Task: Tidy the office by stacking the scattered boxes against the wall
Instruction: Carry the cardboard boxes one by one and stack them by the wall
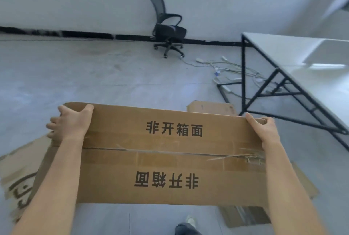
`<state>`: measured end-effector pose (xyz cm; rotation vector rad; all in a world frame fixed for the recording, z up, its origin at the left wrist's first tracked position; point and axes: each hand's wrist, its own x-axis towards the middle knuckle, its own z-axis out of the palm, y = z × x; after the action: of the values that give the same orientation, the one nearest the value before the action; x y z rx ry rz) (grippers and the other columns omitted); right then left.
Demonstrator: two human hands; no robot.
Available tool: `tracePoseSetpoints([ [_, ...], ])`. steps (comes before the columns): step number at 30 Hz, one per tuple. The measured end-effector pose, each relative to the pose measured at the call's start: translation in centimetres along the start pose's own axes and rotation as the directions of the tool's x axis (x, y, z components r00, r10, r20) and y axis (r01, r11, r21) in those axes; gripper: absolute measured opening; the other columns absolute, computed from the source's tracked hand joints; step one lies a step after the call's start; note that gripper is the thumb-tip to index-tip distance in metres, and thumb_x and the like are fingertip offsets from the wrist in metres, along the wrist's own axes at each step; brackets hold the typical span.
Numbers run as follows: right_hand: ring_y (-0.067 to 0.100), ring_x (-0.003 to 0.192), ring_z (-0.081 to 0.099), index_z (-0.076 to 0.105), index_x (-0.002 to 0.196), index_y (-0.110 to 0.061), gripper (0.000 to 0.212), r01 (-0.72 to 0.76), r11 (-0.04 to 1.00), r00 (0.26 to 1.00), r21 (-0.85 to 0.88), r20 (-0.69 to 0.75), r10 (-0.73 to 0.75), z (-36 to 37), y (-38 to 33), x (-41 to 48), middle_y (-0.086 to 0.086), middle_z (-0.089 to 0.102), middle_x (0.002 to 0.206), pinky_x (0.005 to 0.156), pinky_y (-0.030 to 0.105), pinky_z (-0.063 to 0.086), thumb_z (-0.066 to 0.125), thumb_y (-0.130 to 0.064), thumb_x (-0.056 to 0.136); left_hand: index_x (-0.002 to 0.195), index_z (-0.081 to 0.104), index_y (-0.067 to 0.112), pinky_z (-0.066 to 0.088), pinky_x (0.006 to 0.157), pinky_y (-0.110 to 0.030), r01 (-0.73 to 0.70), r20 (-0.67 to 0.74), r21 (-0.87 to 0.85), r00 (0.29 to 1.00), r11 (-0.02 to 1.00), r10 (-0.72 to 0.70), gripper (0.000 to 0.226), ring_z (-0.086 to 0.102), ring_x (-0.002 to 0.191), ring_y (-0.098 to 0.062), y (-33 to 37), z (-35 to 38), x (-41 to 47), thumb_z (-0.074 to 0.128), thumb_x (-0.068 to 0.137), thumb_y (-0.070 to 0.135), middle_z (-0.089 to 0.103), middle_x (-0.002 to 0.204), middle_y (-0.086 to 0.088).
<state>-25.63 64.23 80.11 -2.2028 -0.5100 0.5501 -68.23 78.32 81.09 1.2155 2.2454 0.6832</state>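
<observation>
step: carrying box [170,155] | left hand [69,121], right hand [264,128] grip its ends | next: likely set it against the wall [75,2]

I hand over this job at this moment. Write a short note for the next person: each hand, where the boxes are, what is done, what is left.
Left hand grips the far left corner of the large box; right hand grips its far right corner. It is off the floor.
Flat cardboard lies on the floor at left; a second box lies near the table.
Done: this box lifted. No boxes at the wall.
Left: stack it at the wall, then the others.
</observation>
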Motion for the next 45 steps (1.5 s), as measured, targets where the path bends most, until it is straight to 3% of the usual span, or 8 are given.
tracePoseSetpoints([
  [6, 0.023, 0.104, 0.041, 0.042, 0.128, -0.008, 0.071, -0.079, 0.993, 0.956, 0.088, -0.277, 0.1, -10.4, 2.8, -4.2, 0.011, 0.047, 0.131, 0.087, 0.037, 0.034, 0.054, -0.062, 0.082, 0.136, 0.032, 0.002, 0.021, 0.105, -0.049, -0.253, 0.177, -0.005, 0.952, 0.968, 0.25, 0.068, 0.029, 0.128, -0.04, 7.8, 2.7, -3.2, 0.047, 0.088, 0.049, 0.035, 0.136, -0.032],
  [9, 0.026, 0.109, 0.042, 0.044, 0.122, -0.009, 0.068, -0.116, 0.987, 0.908, 0.109, -0.392, 0.15, -15.5, 3.5, -6.3, 0.009, 0.047, 0.122, 0.091, 0.039, 0.034, 0.045, -0.066, 0.084, 0.14, 0.03, 0.005, 0.02, 0.106, -0.048, -0.369, 0.236, -0.034, 0.9, 0.929, 0.367, 0.069, 0.027, 0.13, -0.039, 12.1, 3.9, -6.0, 0.043, 0.089, 0.05, 0.033, 0.139, -0.03],
  [13, 0.023, 0.096, 0.039, 0.041, 0.104, -0.012, 0.061, -0.171, 0.968, 0.82, 0.182, -0.518, 0.242, -21.4, 6.5, -9.5, 0.004, 0.042, 0.106, 0.093, 0.043, 0.036, 0.037, -0.07, 0.085, 0.141, 0.03, 0.007, 0.02, 0.105, -0.048, -0.514, 0.254, -0.095, 0.815, 0.852, 0.521, 0.068, 0.028, 0.13, -0.039, 17.1, 5.2, -11.6, 0.042, 0.088, 0.049, 0.035, 0.138, -0.028],
  [19, 0.025, 0.086, 0.04, 0.041, 0.101, -0.01, 0.063, -0.215, 0.908, 0.654, 0.36, -0.637, 0.408, -28.7, 13.4, -15.3, 0.005, 0.041, 0.085, 0.078, 0.04, 0.034, 0.032, -0.071, 0.086, 0.141, 0.029, 0.005, 0.021, 0.105, -0.047, -0.676, 0.283, -0.176, 0.661, 0.716, 0.694, 0.068, 0.026, 0.131, -0.038, 21.3, 6.7, -22.4, 0.041, 0.089, 0.049, 0.033, 0.139, -0.029],
  [24, 0.036, 0.111, 0.046, 0.043, 0.124, -0.012, 0.068, -0.271, 0.88, 0.535, 0.391, -0.699, 0.475, -34.3, 18.9, -19.7, 0.008, 0.046, 0.111, 0.091, 0.046, 0.039, 0.03, -0.068, 0.088, 0.143, 0.029, 0.007, 0.018, 0.107, -0.049, -0.715, 0.36, -0.216, 0.575, 0.665, 0.735, 0.07, 0.023, 0.134, -0.038, 21.8, 8.5, -31.3, 0.041, 0.09, 0.051, 0.032, 0.141, -0.029],
  [28, 0.036, 0.114, 0.047, 0.043, 0.128, -0.013, 0.071, -0.327, 0.854, 0.456, 0.404, -0.724, 0.517, -38.8, 23.4, -22.2, 0.011, 0.051, 0.126, 0.099, 0.051, 0.04, 0.026, -0.069, 0.088, 0.142, 0.03, 0.006, 0.017, 0.107, -0.051, -0.744, 0.398, -0.218, 0.523, 0.632, 0.754, 0.07, 0.023, 0.134, -0.04, 21.1, 10.3, -38.3, 0.041, 0.09, 0.052, 0.03, 0.141, -0.031],
  [39, 0.033, 0.108, 0.051, 0.046, 0.127, -0.013, 0.067, -0.423, 0.811, 0.313, 0.404, -0.775, 0.549, -51.0, 32.3, -27.2, 0.012, 0.054, 0.124, 0.09, 0.042, 0.04, 0.023, -0.065, 0.091, 0.142, 0.027, 0.005, 0.013, 0.109, -0.052, -0.75, 0.546, -0.23, 0.427, 0.62, 0.72, 0.068, 0.017, 0.137, -0.039, 18.6, 16.3, -55.1, 0.041, 0.092, 0.049, 0.025, 0.145, -0.031],
  [45, 0.028, 0.091, 0.047, 0.047, 0.12, -0.016, 0.066, -0.429, 0.79, 0.239, 0.437, -0.789, 0.566, -56.0, 36.6, -27.9, 0.007, 0.05, 0.1, 0.091, 0.042, 0.042, 0.022, -0.068, 0.089, 0.142, 0.027, 0.005, 0.016, 0.108, -0.053, -0.785, 0.567, -0.239, 0.365, 0.572, 0.739, 0.067, 0.021, 0.134, -0.04, 18.0, 19.5, -61.9, 0.041, 0.09, 0.046, 0.028, 0.143, -0.031],
])
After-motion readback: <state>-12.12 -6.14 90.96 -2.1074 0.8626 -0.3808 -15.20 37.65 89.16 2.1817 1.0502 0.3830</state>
